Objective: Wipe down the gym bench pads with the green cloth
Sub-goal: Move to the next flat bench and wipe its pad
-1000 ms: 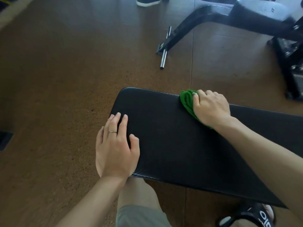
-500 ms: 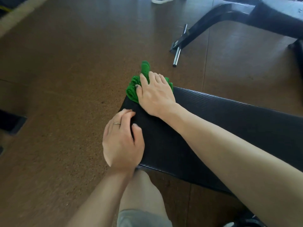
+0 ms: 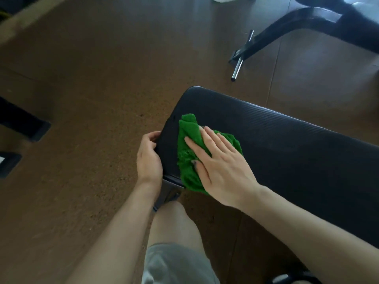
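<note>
Cloth [image 3: 190, 148], green and bunched, lies on the near end of the black pad [image 3: 287, 144], pressed flat under the right hand [image 3: 221, 167], whose fingers are straight, grip wide. Left hand [image 3: 148, 158] curls around the pad's end edge, holding it. Beyond, on the brown floor [image 3: 92, 89], stands another bench [image 3: 307, 23].

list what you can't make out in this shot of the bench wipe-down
Head view only:
- Bench pad: its far right end is cut off by the frame edge.
- Pad surface under the green cloth and right hand: covered, so its cleanliness is unknown.
- Left hand: fingertips curl round the pad's end, out of sight.
- Second bench: cropped at the top right and blurred.
</note>
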`<act>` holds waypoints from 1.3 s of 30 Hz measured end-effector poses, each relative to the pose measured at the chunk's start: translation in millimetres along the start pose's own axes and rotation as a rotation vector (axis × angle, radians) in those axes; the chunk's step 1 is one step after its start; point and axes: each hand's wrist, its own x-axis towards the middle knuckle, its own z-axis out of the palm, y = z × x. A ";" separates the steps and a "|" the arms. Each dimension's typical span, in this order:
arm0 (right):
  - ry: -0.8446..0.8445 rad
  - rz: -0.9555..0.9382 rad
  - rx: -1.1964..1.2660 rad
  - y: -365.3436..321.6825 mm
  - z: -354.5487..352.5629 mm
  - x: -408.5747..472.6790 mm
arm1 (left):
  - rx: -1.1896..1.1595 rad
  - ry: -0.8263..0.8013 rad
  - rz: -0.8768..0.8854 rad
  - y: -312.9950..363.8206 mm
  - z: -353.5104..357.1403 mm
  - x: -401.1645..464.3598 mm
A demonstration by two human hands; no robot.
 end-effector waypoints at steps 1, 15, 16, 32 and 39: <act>0.024 0.007 0.007 -0.9 1.0 15.6 | -0.007 -0.001 -0.014 -1.2 -0.2 0.7; 0.087 -0.120 -0.238 -8.7 14.0 -50.0 | -0.080 -0.191 -0.071 0.6 -12.1 -7.5; 0.085 -0.151 -0.280 -0.4 14.0 -60.4 | -0.071 -0.187 -0.066 0.4 -11.8 -6.9; 0.093 -0.230 -0.279 -47.7 25.5 7.6 | -0.192 -0.208 -0.217 -6.1 -14.4 -4.7; 0.069 -0.137 -0.352 26.5 14.3 -100.9 | -0.125 -0.159 -0.087 -8.1 -11.0 -0.2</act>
